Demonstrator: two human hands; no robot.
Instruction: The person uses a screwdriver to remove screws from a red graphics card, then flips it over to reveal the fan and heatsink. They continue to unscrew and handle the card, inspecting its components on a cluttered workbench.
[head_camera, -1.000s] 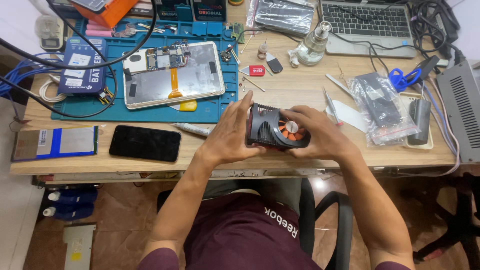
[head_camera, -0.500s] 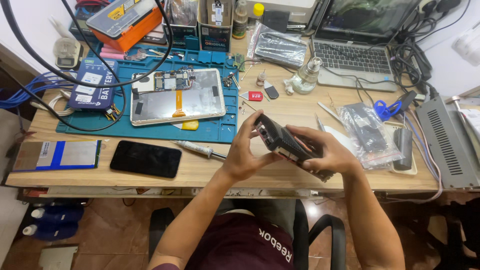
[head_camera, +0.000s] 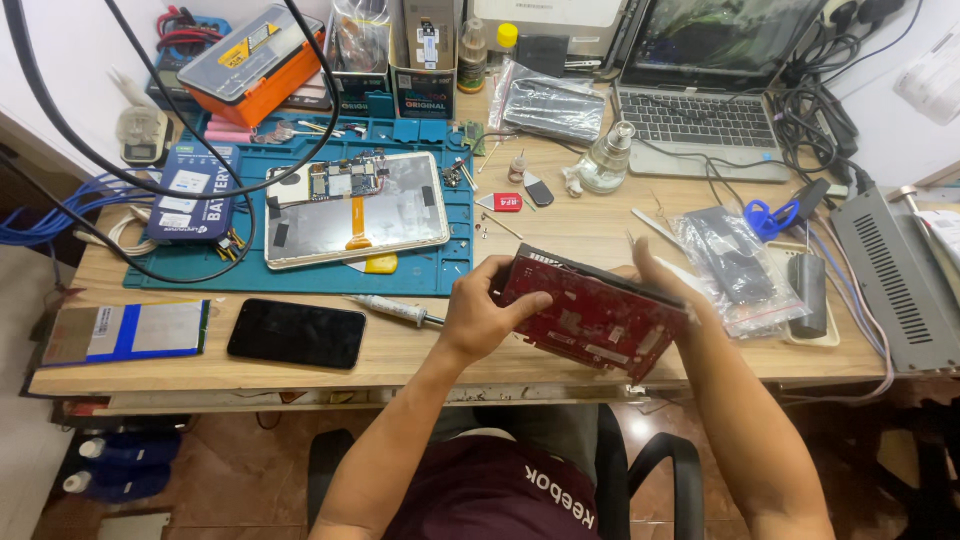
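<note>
The red rectangular circuit board with a black cooler on it (head_camera: 592, 318) has been flipped since a moment ago: its fan side, then facing up, now faces away, and the bare red solder side shows, open to inspection. It is held above the wooden desk's (head_camera: 420, 350) front edge, the left hand (head_camera: 482, 315) clamped on its left end, thumb on the board's face, the right hand (head_camera: 662, 282) cupping the far right edge from behind.

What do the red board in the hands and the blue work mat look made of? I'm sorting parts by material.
Red board: looks like rigid circuit laminate, glossy red coating dotted with small solder points. Blue mat: probably soft silicone or rubber, matte, with moulded compartments along its top edge.
</note>
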